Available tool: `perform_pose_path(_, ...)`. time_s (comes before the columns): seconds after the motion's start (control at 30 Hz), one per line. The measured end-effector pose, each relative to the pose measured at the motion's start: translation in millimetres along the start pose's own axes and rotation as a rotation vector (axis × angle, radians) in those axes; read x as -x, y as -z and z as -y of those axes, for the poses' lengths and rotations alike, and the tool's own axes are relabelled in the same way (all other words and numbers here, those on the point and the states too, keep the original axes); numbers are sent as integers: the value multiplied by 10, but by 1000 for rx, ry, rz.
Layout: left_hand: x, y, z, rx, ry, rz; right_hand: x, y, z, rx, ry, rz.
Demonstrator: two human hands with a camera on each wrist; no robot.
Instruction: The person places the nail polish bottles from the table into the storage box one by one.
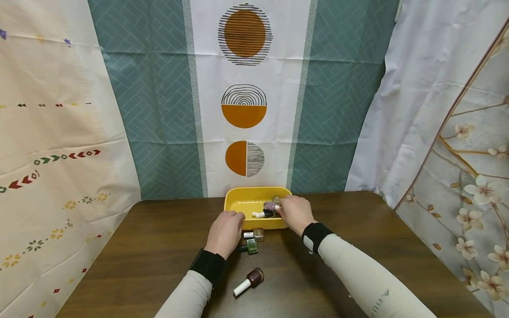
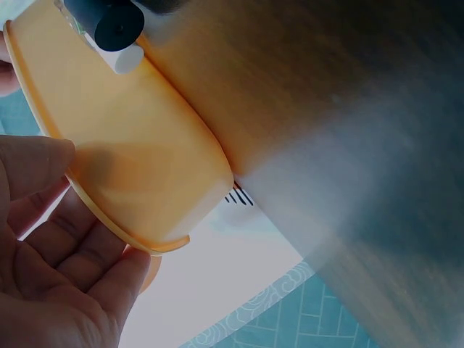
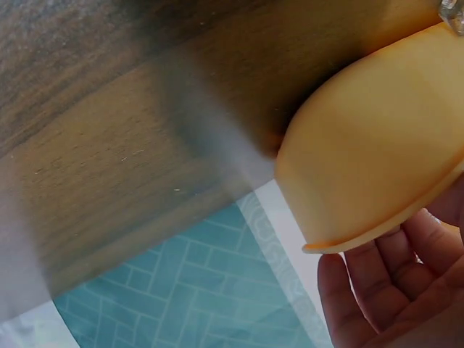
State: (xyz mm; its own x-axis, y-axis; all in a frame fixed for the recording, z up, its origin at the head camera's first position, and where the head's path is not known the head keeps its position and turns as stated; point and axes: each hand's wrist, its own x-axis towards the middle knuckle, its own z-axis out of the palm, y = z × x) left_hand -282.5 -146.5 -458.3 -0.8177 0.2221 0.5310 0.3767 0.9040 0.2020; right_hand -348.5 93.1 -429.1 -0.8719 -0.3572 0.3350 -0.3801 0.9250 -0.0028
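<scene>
A yellow plastic bin (image 1: 254, 224) stands toward the back of the table. My left hand (image 1: 226, 232) grips its rim at the front left corner; in the left wrist view the thumb (image 2: 36, 163) lies on the outer wall with fingers curled over the rim. At the front right corner my right hand (image 1: 296, 214) holds the rim, fingers (image 3: 380, 279) hooked inside. Nail polish bottles lie in the bin, among them a mauve one (image 1: 269, 206) and a black one (image 1: 268, 213). In front of the bin lie a glittery clear bottle (image 1: 258, 235) and a green bottle (image 1: 252, 246).
Nearer on the brown wooden table (image 1: 167, 265) lies a dark maroon nail polish bottle (image 1: 255, 277) with a white cap. A teal and white patterned curtain (image 1: 246, 132) hangs right behind the table's back edge. Printed cloths hang on both sides.
</scene>
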Motion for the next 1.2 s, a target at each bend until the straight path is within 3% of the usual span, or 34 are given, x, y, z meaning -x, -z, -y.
perform_pose_path(0.37,6,-26,10,-3,-20,-27,17,-89,-40,-33,4,-76)
perform_pose_path(0.87,-6,-8,-3,-5,3,8,99,-142,-64,-71,9,-145)
perform_pose_path(1.2,-11,-10,7,4,7,17,270,-162,-107,-227,33,-193)
